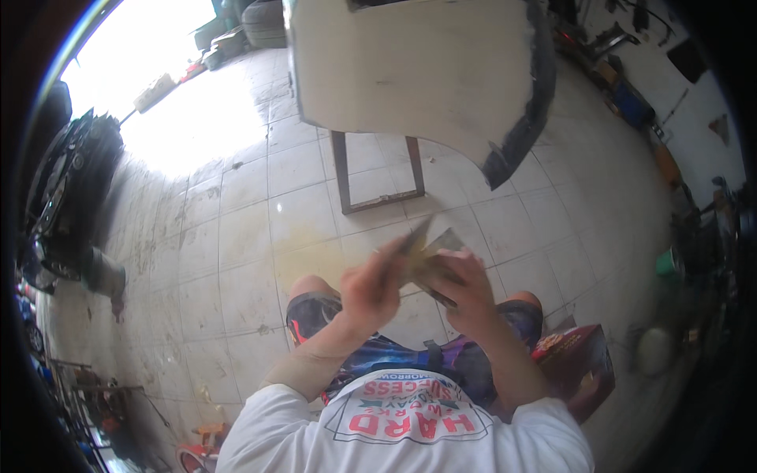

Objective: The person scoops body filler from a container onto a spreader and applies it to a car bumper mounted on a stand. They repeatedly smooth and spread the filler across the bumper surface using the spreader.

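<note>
Both of my hands are raised in front of my lap, close together and smeared by motion. My left hand is closed on a thin, dark, flat putty spreader, which tilts up and to the right. My right hand grips a second flat, greyish putty spreader, its fingers bent over it. Yellowish paste shows between the two blades, where they meet or nearly meet. Ahead stands a large, pale vehicle body panel with a dark lower right edge, apart from both hands.
A dark metal stand supports the panel above the tiled floor. At my right knee sits a dark red box. To the left are dark vehicle parts and a grey bucket. Clutter lines the right wall.
</note>
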A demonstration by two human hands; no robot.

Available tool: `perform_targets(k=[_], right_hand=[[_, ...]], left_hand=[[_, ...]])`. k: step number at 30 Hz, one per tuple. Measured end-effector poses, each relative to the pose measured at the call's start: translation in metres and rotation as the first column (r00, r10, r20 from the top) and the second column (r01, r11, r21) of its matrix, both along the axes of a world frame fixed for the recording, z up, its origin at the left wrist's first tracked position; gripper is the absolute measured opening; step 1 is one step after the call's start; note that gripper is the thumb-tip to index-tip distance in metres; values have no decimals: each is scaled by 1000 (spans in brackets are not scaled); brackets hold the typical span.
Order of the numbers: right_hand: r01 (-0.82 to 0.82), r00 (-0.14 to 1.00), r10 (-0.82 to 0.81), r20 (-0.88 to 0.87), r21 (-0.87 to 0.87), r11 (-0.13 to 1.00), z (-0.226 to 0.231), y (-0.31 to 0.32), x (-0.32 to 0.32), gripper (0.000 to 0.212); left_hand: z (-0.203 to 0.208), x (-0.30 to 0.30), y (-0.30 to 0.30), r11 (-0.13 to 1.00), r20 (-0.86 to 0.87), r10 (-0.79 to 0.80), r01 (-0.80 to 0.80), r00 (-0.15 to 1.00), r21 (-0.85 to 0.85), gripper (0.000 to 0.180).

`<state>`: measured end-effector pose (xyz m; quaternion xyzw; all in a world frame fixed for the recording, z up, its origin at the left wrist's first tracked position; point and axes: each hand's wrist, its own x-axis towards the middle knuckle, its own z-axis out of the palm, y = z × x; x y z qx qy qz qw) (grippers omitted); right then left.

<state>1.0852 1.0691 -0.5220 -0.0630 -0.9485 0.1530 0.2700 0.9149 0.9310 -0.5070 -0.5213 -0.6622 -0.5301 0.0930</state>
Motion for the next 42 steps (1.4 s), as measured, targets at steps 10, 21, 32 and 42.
perform_targets(k=[10, 21, 32, 42], right_hand=[[13, 999, -13, 52, -11, 1000, 6, 7, 2, 65], [22, 1000, -23, -21, -63, 998, -4, 7, -2, 69], [-95, 966, 4, -258, -340, 936, -44, 3, -22, 65], [-197, 976, 68, -209, -695, 692, -50, -12, 4, 59]], left_hand=[[0, -3, 10, 994, 122, -62, 51, 991, 96, 24], [3, 5, 10, 992, 285, -75, 42, 955, 120, 28], [-33, -1, 20, 930, 931, -364, 51, 26, 363, 33], [-69, 5, 16, 944, 894, -260, -99, 366, 315, 27]])
